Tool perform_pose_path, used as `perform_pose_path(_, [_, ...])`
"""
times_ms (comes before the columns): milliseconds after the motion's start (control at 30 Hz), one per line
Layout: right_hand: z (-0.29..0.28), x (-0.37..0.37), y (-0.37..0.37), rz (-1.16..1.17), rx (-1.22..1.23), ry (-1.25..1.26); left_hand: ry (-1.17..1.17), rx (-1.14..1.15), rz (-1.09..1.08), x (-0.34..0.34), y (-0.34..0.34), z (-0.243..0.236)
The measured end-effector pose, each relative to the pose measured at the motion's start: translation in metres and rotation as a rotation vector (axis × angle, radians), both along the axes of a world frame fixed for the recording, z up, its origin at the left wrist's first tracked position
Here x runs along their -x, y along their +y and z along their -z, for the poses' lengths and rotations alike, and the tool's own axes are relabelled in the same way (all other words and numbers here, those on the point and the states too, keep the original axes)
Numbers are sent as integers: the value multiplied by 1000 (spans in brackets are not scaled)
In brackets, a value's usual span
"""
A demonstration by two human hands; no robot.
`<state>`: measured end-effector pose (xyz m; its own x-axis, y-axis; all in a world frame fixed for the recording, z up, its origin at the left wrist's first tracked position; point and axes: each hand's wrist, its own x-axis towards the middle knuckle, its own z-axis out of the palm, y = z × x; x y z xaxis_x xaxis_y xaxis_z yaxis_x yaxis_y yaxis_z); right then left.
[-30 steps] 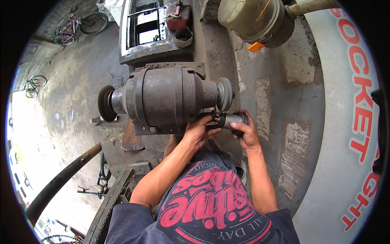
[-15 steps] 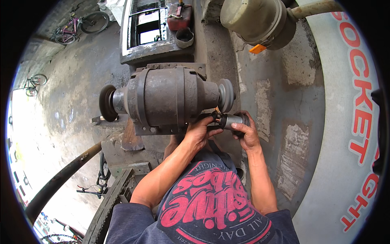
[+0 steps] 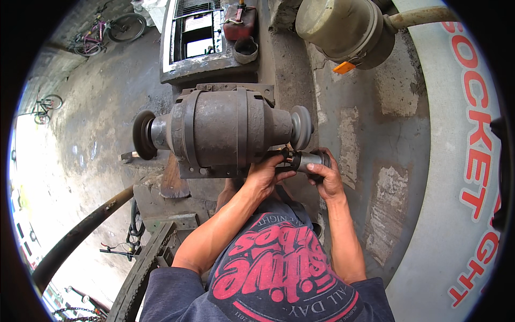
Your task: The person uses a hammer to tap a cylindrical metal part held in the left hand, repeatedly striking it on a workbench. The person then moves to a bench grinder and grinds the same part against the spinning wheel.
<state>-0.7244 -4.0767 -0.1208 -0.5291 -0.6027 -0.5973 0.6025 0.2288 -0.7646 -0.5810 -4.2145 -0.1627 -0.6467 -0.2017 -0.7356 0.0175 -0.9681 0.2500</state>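
In front of me is a large grey bench grinder (image 3: 217, 126). It has a dark wheel (image 3: 144, 135) on its left end and a grey grinding wheel (image 3: 301, 127) on its right. Just under the right wheel, both hands hold a silver cylindrical metal part (image 3: 310, 162) with a dark, coppery-looking inner end. My left hand (image 3: 264, 174) is closed at that inner end, close to the grinder's lower right edge. My right hand (image 3: 327, 174) wraps round the outer end, thumb along the silver side. Whether the part touches the wheel is unclear.
Beyond the grinder stand a white-framed metal box (image 3: 193, 67), a red container (image 3: 240, 24) and a dark cup (image 3: 245, 50). A rounded housing (image 3: 343, 27) with an orange tab hangs at upper right. A dark bent pipe (image 3: 80, 231) and a metal rail (image 3: 142, 273) lie at left.
The view has shifted slightly. Both hands keep their hold on the silver part below the right wheel; a small bright orange spot near the wheel is fainter now.
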Motion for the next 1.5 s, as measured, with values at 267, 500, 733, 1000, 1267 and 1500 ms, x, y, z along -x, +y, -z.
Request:
perform_pose_path(267, [3, 1, 2, 2, 15, -1, -29, 1, 12, 1, 0, 0])
perform_pose_path(500, [1, 2, 1, -8, 3, -9, -3, 1, 1, 1, 1, 2])
perform_pose_path(733, [0, 4, 0, -28, -4, 2, -2, -14, -10, 1, 2, 4])
perform_pose_path(1000, [-1, 7, -4, -40, -27, 15, -3, -32, -39, -1, 3, 5])
perform_pose_path(1267, [-4, 10, -7, -62, -39, 54, -2, -44, -53, -1, 4, 6])
perform_pose_path(1500, [-6, 10, -9, -82, -48, 57, 1, -46, -71, -2, 4, 5])
